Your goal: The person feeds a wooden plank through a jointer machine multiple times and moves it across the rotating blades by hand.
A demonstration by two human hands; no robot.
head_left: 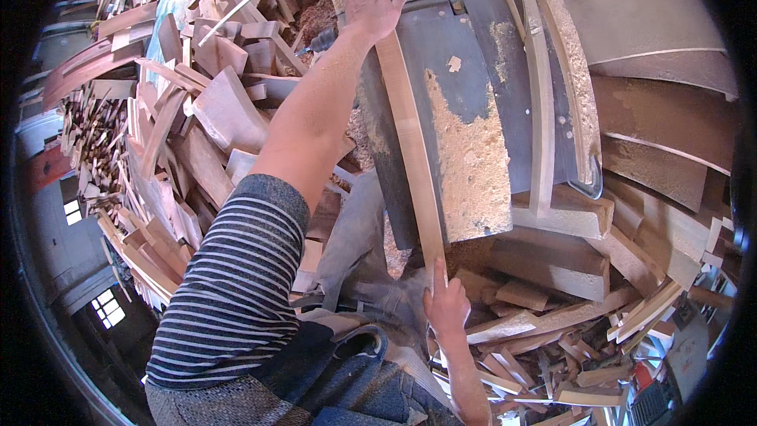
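A long, narrow wooden strip lies lengthwise on a dark metal machine table and overhangs its near edge. My left hand rests flat on the far part of the strip, fingers stretched forward and spread. At the near end, my right hand has its fingers curled around the strip, the index finger pointing along it. The underside of that grip is hidden. Sawdust covers the table's near part, right of the strip.
Wood offcuts are heaped on the left. A curved wooden piece stands along the table's right side, beside a sawdust-coated curved rail. Wooden blocks and curved boards are stacked at the right.
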